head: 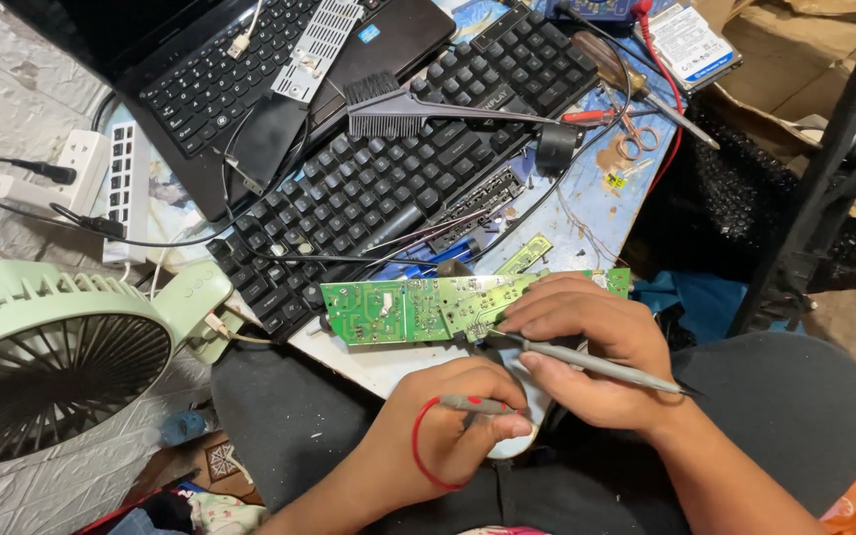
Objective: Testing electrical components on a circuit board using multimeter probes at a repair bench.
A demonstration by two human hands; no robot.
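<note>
Gripping two probes — left hand (pixel 448 426), right hand (pixel 587 347), one each — over one green circuit board (pixel 398 309), two keyboards (pixel 388 178) behind.

Green circuit board (pixel 418 307), black keyboard (pixel 388 178), pale green fan (pixel 52 347).

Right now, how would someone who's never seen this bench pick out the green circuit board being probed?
Start at the black keyboard lying across the middle of the bench. Just below its near edge, at the table's front, lies the long green circuit board, with the right hand resting on its right end and holding a grey probe. It is the only flat bright-green strip studded with solder points.
</note>
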